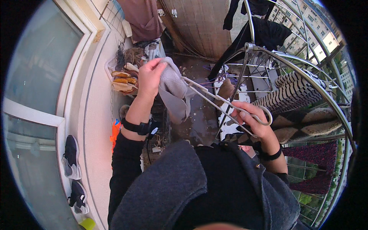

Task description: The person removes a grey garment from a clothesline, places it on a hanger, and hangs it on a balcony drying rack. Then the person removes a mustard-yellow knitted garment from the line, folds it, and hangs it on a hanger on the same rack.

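Note:
My left hand [148,78] pinches the top of a limp light-grey garment [172,86] that hangs down in front of me. Its exact kind I cannot make out. In my right hand [251,119] is a pale clothes hanger [210,96], gripped near its hook, with the hook curving out on the right. The hanger points up and left, and its far end meets the right side of the grey fabric. Whether that end goes inside the cloth or only touches it is hard to tell.
Metal railing bars [303,57] curve along the right. There hang a striped garment [293,90], black clothes [264,36] and a dark purple cloth [312,165]. Sneakers [71,157] stand on the left window ledge. A brown cloth [142,17] hangs at the back.

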Demonstrator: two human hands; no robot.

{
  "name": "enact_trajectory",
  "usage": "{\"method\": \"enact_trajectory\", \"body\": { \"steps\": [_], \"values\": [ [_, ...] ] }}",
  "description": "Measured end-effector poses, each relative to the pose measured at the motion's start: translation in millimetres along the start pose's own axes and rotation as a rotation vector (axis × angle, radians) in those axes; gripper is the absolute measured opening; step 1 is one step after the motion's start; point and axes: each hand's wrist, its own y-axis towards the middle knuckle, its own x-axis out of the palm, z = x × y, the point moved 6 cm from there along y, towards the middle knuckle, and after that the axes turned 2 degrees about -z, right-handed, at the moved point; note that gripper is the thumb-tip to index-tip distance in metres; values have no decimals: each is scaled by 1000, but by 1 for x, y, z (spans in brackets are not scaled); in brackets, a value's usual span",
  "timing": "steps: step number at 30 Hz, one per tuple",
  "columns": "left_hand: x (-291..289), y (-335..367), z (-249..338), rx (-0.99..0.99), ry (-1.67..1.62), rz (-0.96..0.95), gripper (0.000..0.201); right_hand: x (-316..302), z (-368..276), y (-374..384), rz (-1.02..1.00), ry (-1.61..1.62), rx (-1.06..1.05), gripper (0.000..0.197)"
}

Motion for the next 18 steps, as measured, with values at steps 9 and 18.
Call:
{"method": "enact_trajectory", "body": {
  "steps": [9,18],
  "values": [
    [3,-12,-6,59,374,-2,23,26,43,31,-90,21,193,33],
    [54,-62,6,405,620,-162,18,71,61,109,15,57,56,33]
  ]
}}
